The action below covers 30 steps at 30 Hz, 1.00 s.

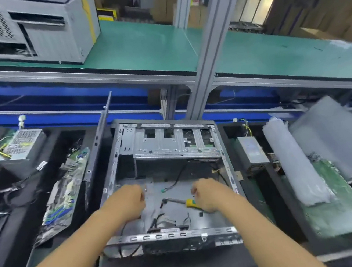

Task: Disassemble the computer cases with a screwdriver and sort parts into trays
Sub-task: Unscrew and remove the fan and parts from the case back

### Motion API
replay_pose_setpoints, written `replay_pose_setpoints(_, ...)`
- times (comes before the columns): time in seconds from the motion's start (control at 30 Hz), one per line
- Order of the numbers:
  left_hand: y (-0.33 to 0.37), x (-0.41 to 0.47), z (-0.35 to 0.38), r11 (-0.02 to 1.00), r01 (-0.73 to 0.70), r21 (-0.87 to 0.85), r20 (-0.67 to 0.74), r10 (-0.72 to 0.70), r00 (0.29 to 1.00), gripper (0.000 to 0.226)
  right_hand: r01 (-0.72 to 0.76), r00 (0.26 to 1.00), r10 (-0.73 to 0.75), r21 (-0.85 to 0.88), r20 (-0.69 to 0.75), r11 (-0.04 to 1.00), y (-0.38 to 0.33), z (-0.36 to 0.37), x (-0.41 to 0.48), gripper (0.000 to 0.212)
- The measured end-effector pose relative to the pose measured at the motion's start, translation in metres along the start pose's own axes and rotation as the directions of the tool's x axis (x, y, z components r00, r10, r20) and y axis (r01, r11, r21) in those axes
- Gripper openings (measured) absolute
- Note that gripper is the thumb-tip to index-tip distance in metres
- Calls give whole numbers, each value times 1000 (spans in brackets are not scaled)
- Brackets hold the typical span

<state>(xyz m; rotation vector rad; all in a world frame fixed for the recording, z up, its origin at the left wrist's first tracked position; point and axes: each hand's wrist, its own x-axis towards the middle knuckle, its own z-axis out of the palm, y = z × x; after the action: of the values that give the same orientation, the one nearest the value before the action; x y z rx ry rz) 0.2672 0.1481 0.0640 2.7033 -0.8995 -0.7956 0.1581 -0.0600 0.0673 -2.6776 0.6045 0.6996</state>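
Observation:
An open computer case (205, 233) lies flat before me, its drive cage (172, 143) at the far end and loose black cables (170, 219) on its floor. My right hand (209, 192) is inside the case and grips a screwdriver with a yellow handle (191, 203), its metal shaft pointing left. My left hand (130, 200) hovers inside the case on the left with curled fingers; whether it pinches anything I cannot tell.
A motherboard (65, 195) leans in the black tray on the left, with a side panel (98, 140) standing beside it and a power supply (22, 143) farther left. On the right are another power supply (252, 148), a plastic roll (293, 161), a green board (334, 202) and a grey panel (335, 136).

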Motion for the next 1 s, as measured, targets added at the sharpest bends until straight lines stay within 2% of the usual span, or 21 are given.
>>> replay_pose_setpoints(0.03, -3, -2, 1, 1000, -15, 10, 8, 15, 1000, 25, -24, 994, 35, -111, 99, 994, -3, 8, 8, 31)
replay_pose_setpoints(0.1, -3, -6, 3, 997, -75, -9, 29, 75, 997, 25, -66, 974, 113, -230, 197, 971, -3, 23, 21, 32)
replay_pose_setpoints(0.23, -10, -7, 2, 982, -187, -39, 136, 191, 972, 20, -74, 973, 156, -403, 173, 912, 11, 43, 44, 45)
replay_pose_setpoints(0.37, -11, -11, 8, 964, -265, 6, 272, 253, 929, 18, -108, 978, 172, -416, 118, 903, 15, 48, 52, 43)
replay_pose_setpoints(0.47, 1, -13, 11, 949, -305, -81, 318, 315, 894, 27, -88, 984, 134, -337, 117, 938, 15, 46, 50, 46)
replay_pose_setpoints(0.57, 3, -17, 13, 930, -295, -220, 388, 361, 848, 45, -60, 992, 76, -159, 100, 985, 18, 34, 37, 39)
replay_pose_setpoints(0.63, 3, -22, 19, 928, -339, -155, 408, 373, 833, 71, -29, 996, 28, 8, 80, 1000, 22, 21, 22, 32)
replay_pose_setpoints(0.7, 5, -25, 30, 905, -422, -59, 361, 413, 836, 77, 2, 1000, -4, 257, 7, 966, 24, 6, 1, 25)
replay_pose_setpoints(0.73, 7, -27, 35, 892, -451, -40, 322, 438, 839, 72, 8, 999, 8, 436, -35, 900, 24, -1, -11, 22)
replay_pose_setpoints(0.77, 8, -28, 38, 879, -475, -41, 278, 467, 840, 67, 20, 997, 29, 620, -68, 784, 22, -6, -25, 20)
replay_pose_setpoints(0.83, 11, -29, 38, 854, -518, -39, 212, 514, 831, 60, 73, 991, 60, 873, -116, 482, 16, -9, -55, 24)
replay_pose_setpoints(0.9, 17, -28, 38, 826, -563, 29, 174, 551, 816, 56, 143, 982, 85, 958, -169, 249, 10, -1, -88, 32)
replay_pose_setpoints(1.0, 31, -27, 47, 811, -585, 21, 105, 580, 808, 44, 228, 962, 140, 971, -236, 70, -2, 34, -134, 26)
